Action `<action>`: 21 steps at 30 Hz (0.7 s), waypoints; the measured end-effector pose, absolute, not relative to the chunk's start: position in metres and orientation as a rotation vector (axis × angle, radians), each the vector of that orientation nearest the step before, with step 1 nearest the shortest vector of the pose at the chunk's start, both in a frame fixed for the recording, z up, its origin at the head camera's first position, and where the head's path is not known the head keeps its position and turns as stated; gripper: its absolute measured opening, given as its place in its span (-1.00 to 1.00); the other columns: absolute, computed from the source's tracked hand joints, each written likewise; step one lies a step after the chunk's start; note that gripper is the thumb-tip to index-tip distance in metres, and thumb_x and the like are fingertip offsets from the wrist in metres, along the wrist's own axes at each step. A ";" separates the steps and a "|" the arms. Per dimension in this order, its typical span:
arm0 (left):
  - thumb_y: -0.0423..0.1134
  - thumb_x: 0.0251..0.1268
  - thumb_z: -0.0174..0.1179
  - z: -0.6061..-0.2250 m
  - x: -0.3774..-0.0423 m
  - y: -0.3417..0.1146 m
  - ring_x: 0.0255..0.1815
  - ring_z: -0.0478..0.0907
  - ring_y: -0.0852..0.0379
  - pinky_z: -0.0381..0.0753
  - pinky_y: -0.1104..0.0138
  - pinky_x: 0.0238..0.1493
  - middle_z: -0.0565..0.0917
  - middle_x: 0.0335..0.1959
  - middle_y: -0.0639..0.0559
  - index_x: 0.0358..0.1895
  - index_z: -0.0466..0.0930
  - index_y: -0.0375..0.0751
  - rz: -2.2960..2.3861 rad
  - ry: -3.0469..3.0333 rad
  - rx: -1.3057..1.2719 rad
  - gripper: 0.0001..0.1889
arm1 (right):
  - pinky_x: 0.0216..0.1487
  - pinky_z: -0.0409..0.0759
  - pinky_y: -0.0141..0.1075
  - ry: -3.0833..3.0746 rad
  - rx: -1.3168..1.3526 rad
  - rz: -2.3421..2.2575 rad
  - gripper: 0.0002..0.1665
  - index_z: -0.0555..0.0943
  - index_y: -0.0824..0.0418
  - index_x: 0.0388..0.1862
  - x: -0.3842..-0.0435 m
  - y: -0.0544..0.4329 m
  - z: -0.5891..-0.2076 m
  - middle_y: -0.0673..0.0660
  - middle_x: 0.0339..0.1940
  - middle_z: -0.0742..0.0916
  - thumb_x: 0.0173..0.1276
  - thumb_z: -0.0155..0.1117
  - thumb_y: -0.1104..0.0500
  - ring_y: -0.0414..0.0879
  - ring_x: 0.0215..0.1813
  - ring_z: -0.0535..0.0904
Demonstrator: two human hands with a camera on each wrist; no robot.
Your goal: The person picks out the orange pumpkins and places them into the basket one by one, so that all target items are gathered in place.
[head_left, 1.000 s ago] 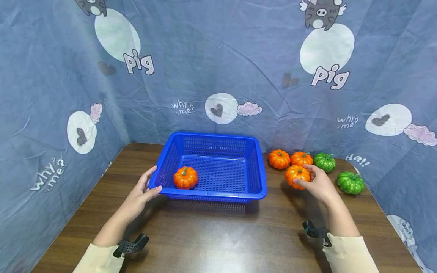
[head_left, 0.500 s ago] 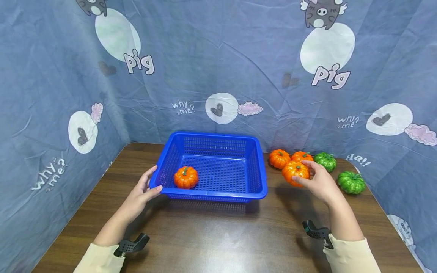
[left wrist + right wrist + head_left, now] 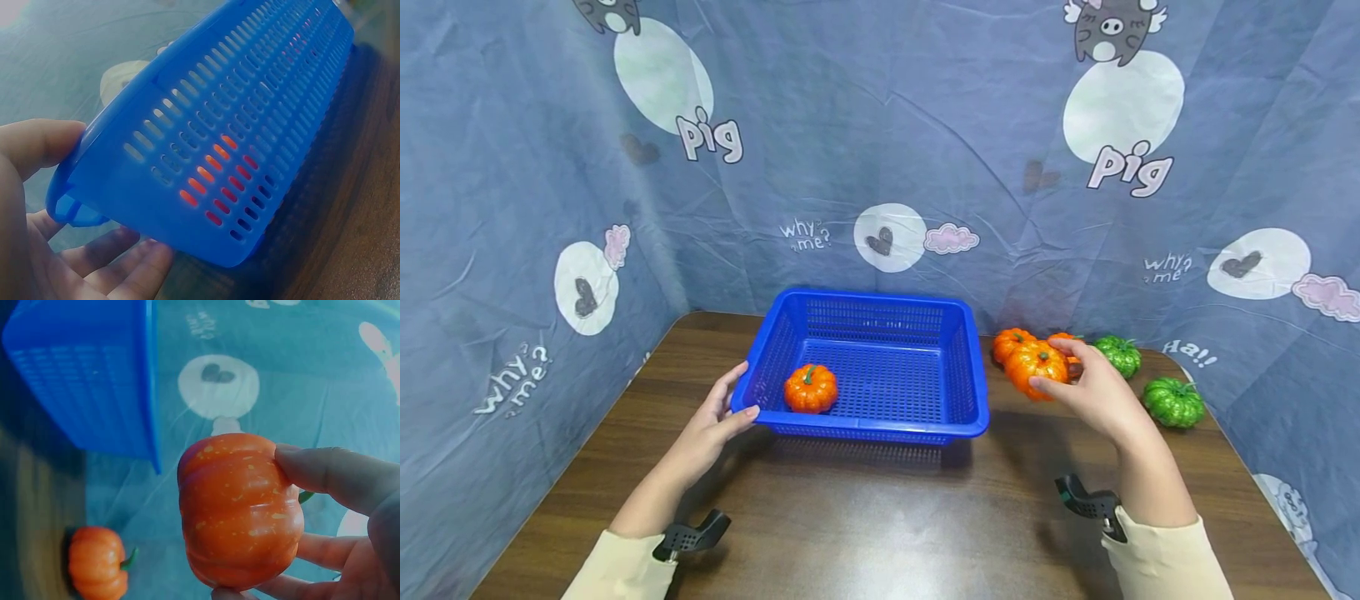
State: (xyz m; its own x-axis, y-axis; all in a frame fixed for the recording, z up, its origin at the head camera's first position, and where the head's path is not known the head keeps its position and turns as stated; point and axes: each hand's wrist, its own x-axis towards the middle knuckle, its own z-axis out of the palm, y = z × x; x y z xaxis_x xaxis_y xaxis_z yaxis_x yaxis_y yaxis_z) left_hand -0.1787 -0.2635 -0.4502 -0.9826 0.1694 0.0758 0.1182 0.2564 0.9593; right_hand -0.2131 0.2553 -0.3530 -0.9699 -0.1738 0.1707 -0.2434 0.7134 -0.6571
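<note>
My right hand (image 3: 1097, 387) grips a small orange pumpkin (image 3: 1036, 367) with a green stem, thumb on one side and fingers on the other. In the right wrist view this held pumpkin (image 3: 240, 509) hangs above the table's level, close to the blue basket (image 3: 81, 369). My left hand (image 3: 711, 421) holds the near left corner of the blue plastic basket (image 3: 865, 427), thumb over the rim. Inside the basket, near that corner, sits another orange pumpkin (image 3: 811, 388); its colour shows through the slots in the left wrist view. The fingers of my left hand (image 3: 119, 256) lie against the basket's outer side.
Behind the held pumpkin stands an orange pumpkin (image 3: 1009, 343), with another partly hidden by my hand. Two green pumpkins (image 3: 1117, 356) (image 3: 1172, 402) rest farther right on the brown wooden table (image 3: 880, 508). A patterned grey-blue cloth (image 3: 925, 150) hangs around the back and sides.
My right hand has lifted the orange pumpkin and carried it up and left towards the basket, over the other orange ones. The left hand stays on the basket corner.
</note>
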 end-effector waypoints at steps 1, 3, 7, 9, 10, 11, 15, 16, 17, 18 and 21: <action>-0.18 0.53 0.08 -0.450 -0.179 -0.264 0.37 0.32 -0.40 0.55 0.30 0.18 0.16 0.48 -0.43 0.63 -0.18 -0.06 1.871 2.454 0.284 -0.22 | 0.11 0.56 0.06 -2.815 0.353 1.126 -0.18 0.36 0.44 0.39 -0.213 0.253 -0.351 0.44 0.24 0.54 0.32 0.44 0.03 0.27 0.11 0.59; -0.19 0.53 0.07 -0.450 -0.179 -0.263 0.37 0.32 -0.40 0.55 0.29 0.18 0.16 0.48 -0.43 0.63 -0.19 -0.06 1.872 2.453 0.290 -0.22 | 0.11 0.57 0.06 -2.812 0.374 1.158 -0.19 0.36 0.45 0.39 -0.213 0.249 -0.348 0.45 0.24 0.55 0.32 0.44 0.05 0.29 0.12 0.58; -0.20 0.53 0.07 -0.449 -0.179 -0.263 0.35 0.32 -0.41 0.54 0.41 0.12 0.18 0.47 -0.45 0.63 -0.18 -0.09 1.892 2.446 0.297 -0.23 | 0.13 0.57 0.07 -2.828 0.379 1.189 -0.19 0.35 0.42 0.40 -0.214 0.241 -0.341 0.43 0.25 0.54 0.34 0.43 0.04 0.30 0.17 0.56; -0.22 0.54 0.06 -0.448 -0.178 -0.263 0.34 0.33 -0.38 0.53 0.47 0.09 0.17 0.46 -0.47 0.62 -0.18 -0.12 1.913 2.434 0.308 -0.24 | 0.15 0.56 0.09 -2.832 0.377 1.174 -0.17 0.35 0.40 0.41 -0.215 0.236 -0.338 0.42 0.26 0.53 0.33 0.43 0.01 0.30 0.20 0.54; -0.23 0.54 0.05 -0.448 -0.178 -0.263 0.33 0.34 -0.34 0.52 0.50 0.08 0.17 0.46 -0.47 0.62 -0.18 -0.14 1.922 2.428 0.311 -0.24 | 0.17 0.54 0.11 -2.833 0.378 1.174 -0.17 0.35 0.39 0.41 -0.215 0.233 -0.336 0.42 0.26 0.52 0.33 0.43 0.00 0.30 0.21 0.53; -0.24 0.54 0.04 -0.447 -0.178 -0.263 0.33 0.36 -0.29 0.52 0.51 0.07 0.17 0.46 -0.48 0.62 -0.18 -0.15 1.931 2.421 0.315 -0.25 | 0.17 0.54 0.11 -2.828 0.385 1.176 -0.17 0.35 0.39 0.41 -0.216 0.231 -0.334 0.42 0.26 0.52 0.32 0.43 -0.01 0.30 0.21 0.53; -0.25 0.55 0.03 -0.449 -0.179 -0.263 0.25 0.44 0.08 0.51 0.52 0.08 0.15 0.45 -0.49 0.61 -0.19 -0.19 1.949 2.402 0.325 -0.26 | 0.16 0.55 0.10 -2.812 0.420 1.202 -0.18 0.37 0.37 0.40 -0.218 0.218 -0.329 0.39 0.25 0.54 0.31 0.44 0.00 0.28 0.20 0.54; -0.25 0.55 0.03 -0.449 -0.179 -0.263 0.22 0.46 0.17 0.51 0.53 0.08 0.16 0.45 -0.49 0.61 -0.18 -0.19 1.953 2.400 0.325 -0.26 | 0.15 0.56 0.10 -2.808 0.432 1.222 -0.19 0.37 0.37 0.40 -0.219 0.215 -0.327 0.38 0.25 0.54 0.31 0.44 0.02 0.28 0.20 0.54; -0.26 0.55 0.03 -0.450 -0.179 -0.263 0.19 0.47 0.23 0.51 0.53 0.08 0.16 0.44 -0.50 0.61 -0.19 -0.19 1.960 2.393 0.333 -0.26 | 0.15 0.56 0.09 -2.802 0.443 1.237 -0.19 0.37 0.36 0.40 -0.219 0.212 -0.326 0.37 0.25 0.54 0.31 0.45 0.02 0.27 0.21 0.54; -0.26 0.55 0.03 -0.451 -0.180 -0.263 0.17 0.47 0.29 0.52 0.52 0.08 0.17 0.44 -0.51 0.61 -0.19 -0.20 1.968 2.390 0.338 -0.26 | 0.16 0.56 0.09 -2.801 0.453 1.254 -0.19 0.37 0.35 0.41 -0.220 0.208 -0.324 0.36 0.26 0.54 0.31 0.45 0.03 0.27 0.22 0.53; -0.28 0.55 0.02 -0.452 -0.180 -0.262 0.15 0.49 0.33 0.52 0.52 0.07 0.18 0.42 -0.54 0.61 -0.19 -0.21 1.988 2.373 0.360 -0.26 | 0.18 0.55 0.09 -2.791 0.481 1.295 -0.19 0.38 0.33 0.41 -0.223 0.196 -0.320 0.33 0.28 0.53 0.30 0.45 0.01 0.26 0.25 0.51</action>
